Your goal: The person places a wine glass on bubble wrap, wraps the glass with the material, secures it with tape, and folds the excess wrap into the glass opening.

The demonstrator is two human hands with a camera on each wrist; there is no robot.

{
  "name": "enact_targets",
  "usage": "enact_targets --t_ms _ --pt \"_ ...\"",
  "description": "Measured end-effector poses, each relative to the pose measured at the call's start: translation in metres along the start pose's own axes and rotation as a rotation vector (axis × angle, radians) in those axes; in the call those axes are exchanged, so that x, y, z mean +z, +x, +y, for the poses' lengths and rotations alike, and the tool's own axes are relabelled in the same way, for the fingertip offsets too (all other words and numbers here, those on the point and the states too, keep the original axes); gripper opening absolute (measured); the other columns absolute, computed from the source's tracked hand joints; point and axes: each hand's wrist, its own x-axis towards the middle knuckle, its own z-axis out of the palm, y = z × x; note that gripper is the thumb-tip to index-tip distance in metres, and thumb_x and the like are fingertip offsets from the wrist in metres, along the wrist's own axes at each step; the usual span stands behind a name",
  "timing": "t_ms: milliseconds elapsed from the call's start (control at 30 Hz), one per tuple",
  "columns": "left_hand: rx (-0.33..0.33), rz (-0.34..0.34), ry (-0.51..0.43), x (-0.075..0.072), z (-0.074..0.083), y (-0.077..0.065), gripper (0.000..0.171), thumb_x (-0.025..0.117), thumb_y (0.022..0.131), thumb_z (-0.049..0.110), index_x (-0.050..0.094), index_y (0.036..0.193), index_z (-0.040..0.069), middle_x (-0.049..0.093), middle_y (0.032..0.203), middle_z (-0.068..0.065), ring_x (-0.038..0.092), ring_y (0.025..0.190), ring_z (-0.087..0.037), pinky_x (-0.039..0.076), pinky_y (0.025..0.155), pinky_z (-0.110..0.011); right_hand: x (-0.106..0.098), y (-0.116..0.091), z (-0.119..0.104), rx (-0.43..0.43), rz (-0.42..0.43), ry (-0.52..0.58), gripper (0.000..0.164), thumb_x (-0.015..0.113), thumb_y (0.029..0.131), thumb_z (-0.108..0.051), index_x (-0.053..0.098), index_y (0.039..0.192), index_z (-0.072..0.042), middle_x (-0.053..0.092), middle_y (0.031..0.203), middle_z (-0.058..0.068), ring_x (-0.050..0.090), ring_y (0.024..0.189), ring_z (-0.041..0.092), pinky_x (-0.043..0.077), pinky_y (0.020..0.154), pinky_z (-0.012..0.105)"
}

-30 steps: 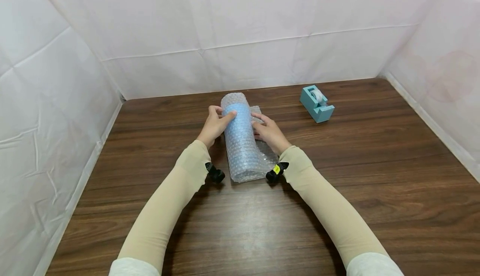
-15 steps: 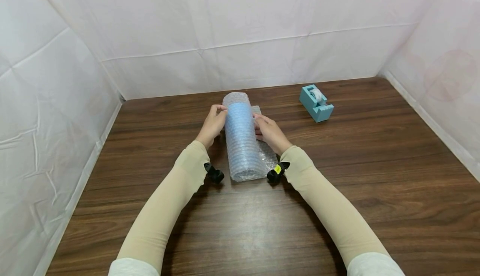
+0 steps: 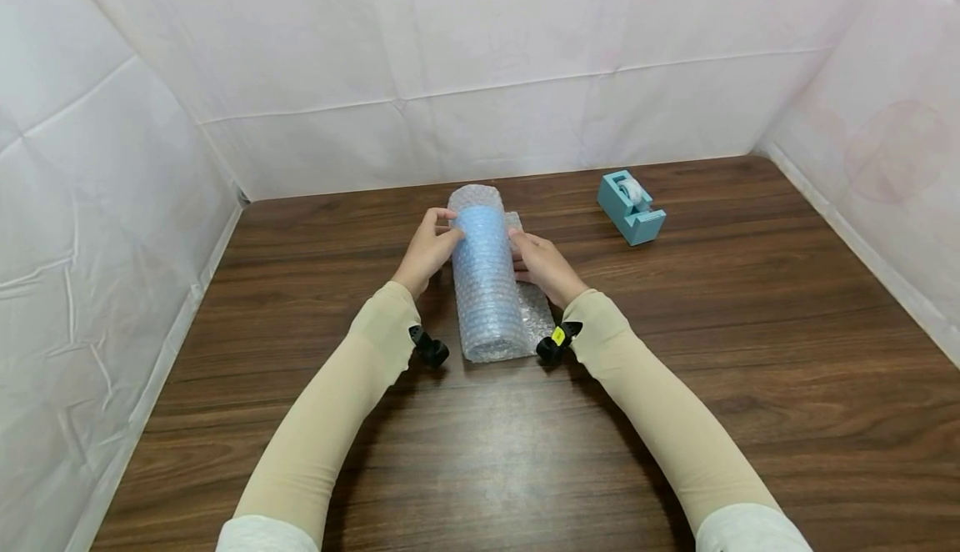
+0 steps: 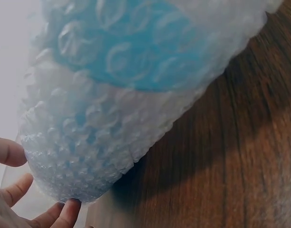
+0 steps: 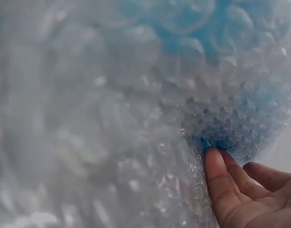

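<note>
The fingers [image 4: 68, 213] of the left hand [image 3: 424, 253] are spread apart, tips laid on the bubble wrap roll [image 3: 489, 289]; its other side is touched by the right hand [image 3: 547, 270], fingers a little apart. Something blue [image 4: 131, 57] is wrapped inside. The roll is laid on the counter [image 3: 487, 469], with a loose flap [image 3: 535, 310] to its right. Wrapping seems partly done; snug rolling over the flap looks needed next. Well apart, a tape holder [image 3: 626, 217] is set.
</note>
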Motion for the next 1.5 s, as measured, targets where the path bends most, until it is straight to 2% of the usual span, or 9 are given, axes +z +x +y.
enact_targets --t_ms 200,367,533,800,1300,1500 --pt "-0.038 0.007 0.011 0.002 0.001 0.001 0.047 0.055 0.096 0.031 0.038 0.135 0.011 0.04 0.142 -0.015 0.045 0.129 -0.029 0.041 0.104 -0.045 -0.001 -0.001 0.002 -0.025 0.012 -0.024 0.068 0.039 0.099 -0.054 0.024 0.152 -0.013 0.041 0.143 0.017 0.049 0.121 0.031 0.045 0.099 0.042" --pt "-0.057 -0.002 0.01 0.004 0.0 0.002 0.053 0.057 0.095 0.037 0.037 0.136 0.01 0.041 0.141 -0.014 0.045 0.127 -0.029 0.041 0.104 -0.044 0.0 -0.003 0.001 -0.011 0.049 -0.026 0.07 0.045 0.095 -0.057 0.027 0.147 -0.014 0.038 0.14 0.016 0.049 0.115 0.03 0.046 0.092 0.04" --pt "-0.04 -0.008 0.01 0.005 0.0 0.002 0.057 0.057 0.095 0.039 0.035 0.137 0.009 0.04 0.141 -0.015 0.045 0.129 -0.03 0.041 0.104 -0.045 -0.001 -0.003 0.001 -0.012 0.048 -0.014 0.068 0.049 0.094 -0.056 0.03 0.143 -0.012 0.035 0.144 0.014 0.047 0.121 0.03 0.044 0.097 0.043" --pt "-0.023 -0.01 0.006 0.008 0.001 0.003 0.058 0.058 0.095 0.04 0.035 0.138 0.009 0.038 0.142 -0.015 0.044 0.129 -0.03 0.041 0.104 -0.045 -0.003 -0.003 0.004 -0.022 0.041 -0.044 0.069 0.051 0.092 -0.058 0.033 0.142 -0.013 0.031 0.15 0.009 0.035 0.137 0.027 0.037 0.107 0.048" --pt "0.012 0.032 0.054 0.018 0.002 0.005 0.058 0.061 0.092 0.042 0.037 0.135 0.01 0.035 0.141 -0.014 0.042 0.128 -0.03 0.042 0.103 -0.044 -0.011 -0.005 0.003 -0.025 0.037 -0.095 0.072 0.05 0.094 -0.055 0.038 0.145 -0.004 0.038 0.149 0.012 0.046 0.13 0.031 0.043 0.103 0.046" --pt "0.018 0.048 0.063 0.021 0.004 0.006 0.046 0.05 0.098 0.038 0.04 0.134 0.01 0.036 0.14 -0.015 0.043 0.127 -0.03 0.041 0.103 -0.044 -0.012 -0.006 0.003 -0.005 0.05 -0.097 0.072 0.047 0.097 -0.051 0.033 0.148 -0.003 0.033 0.153 0.013 0.042 0.134 0.031 0.041 0.105 0.047"
